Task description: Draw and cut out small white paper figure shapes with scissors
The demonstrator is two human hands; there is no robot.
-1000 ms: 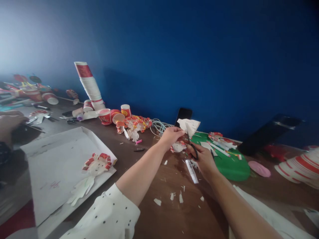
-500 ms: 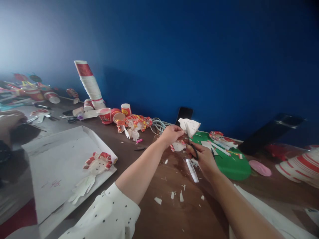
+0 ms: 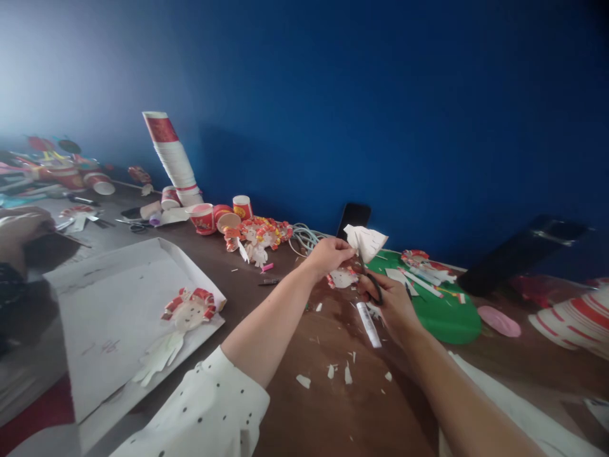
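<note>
A white piece of paper point(image 3: 370, 244) with small marks is pinched by my left hand point(image 3: 330, 257) above the table. My right hand point(image 3: 387, 297) is closed round the black handles of a pair of scissors point(image 3: 375, 287), whose blades point up at the paper's lower edge. Whether the blades are apart is too small to tell. Below my hands lies a paper face point(image 3: 342, 277) with a red-and-white rim. A white glue stick point(image 3: 368, 324) rests beside my right hand, and several paper scraps point(image 3: 303, 381) are scattered nearer to me.
On the left, a white paper sheet point(image 3: 109, 317) bears a paper figure point(image 3: 189, 310). Red paper cups point(image 3: 202, 219) and a tall leaning cup stack point(image 3: 174, 158) stand by the blue wall. Markers lie on a green sheet point(image 3: 447, 317). Another person's hand point(image 3: 23, 231) is at far left.
The whole view has shifted very slightly. My hands keep the paper and the scissors in nearly the same place, with the paper barely turned.
</note>
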